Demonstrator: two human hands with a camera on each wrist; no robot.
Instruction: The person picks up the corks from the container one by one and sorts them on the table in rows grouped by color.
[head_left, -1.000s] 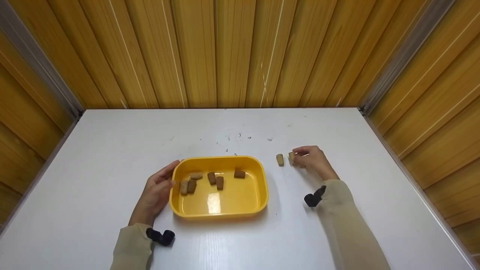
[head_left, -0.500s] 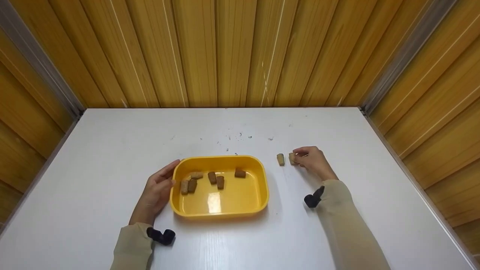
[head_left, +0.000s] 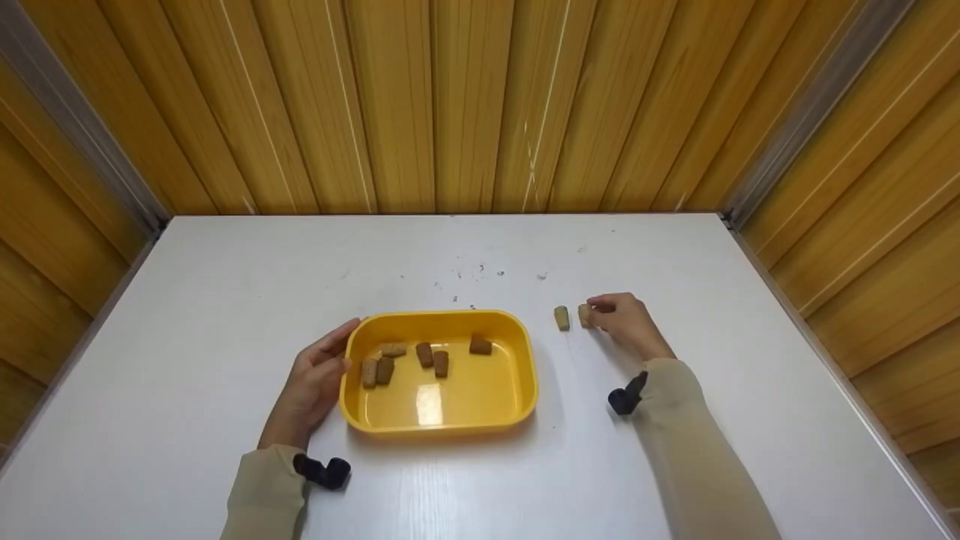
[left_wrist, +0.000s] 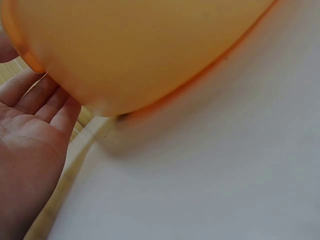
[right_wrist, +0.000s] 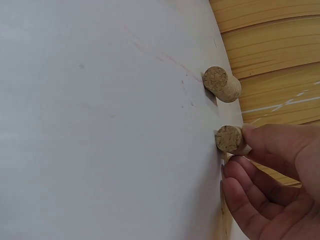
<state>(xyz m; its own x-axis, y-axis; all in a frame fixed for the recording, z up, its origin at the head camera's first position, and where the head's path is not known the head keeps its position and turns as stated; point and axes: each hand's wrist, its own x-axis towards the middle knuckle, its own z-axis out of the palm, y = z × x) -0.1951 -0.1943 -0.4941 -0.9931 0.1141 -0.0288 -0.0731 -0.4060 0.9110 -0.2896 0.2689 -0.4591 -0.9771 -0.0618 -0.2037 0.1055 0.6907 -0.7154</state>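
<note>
My left hand (head_left: 309, 386) holds the left end of a yellow plastic tray (head_left: 442, 430), thumb at the rim. In the left wrist view its fingers lie against the outside of the tray wall (left_wrist: 140, 55). To the right of the tray, my right hand (head_left: 631, 324) pinches a light tapered cork (head_left: 584, 315) between thumb and fingers. That cork's round speckled end (right_wrist: 230, 139) faces the right wrist camera. A second light cork (head_left: 562, 318) lies just left of it, apart. Inside the tray are several corks, among them a dark brown cork (head_left: 480, 345) and a lighter cork (head_left: 369, 373).
The white table (head_left: 225, 315) carries small dark marks behind the tray. Yellow wood-patterned panels (head_left: 465, 112) stand along its back edge and right side. Black wrist cameras sit on both sleeves, the left one (head_left: 324, 472) near the tray's front left corner.
</note>
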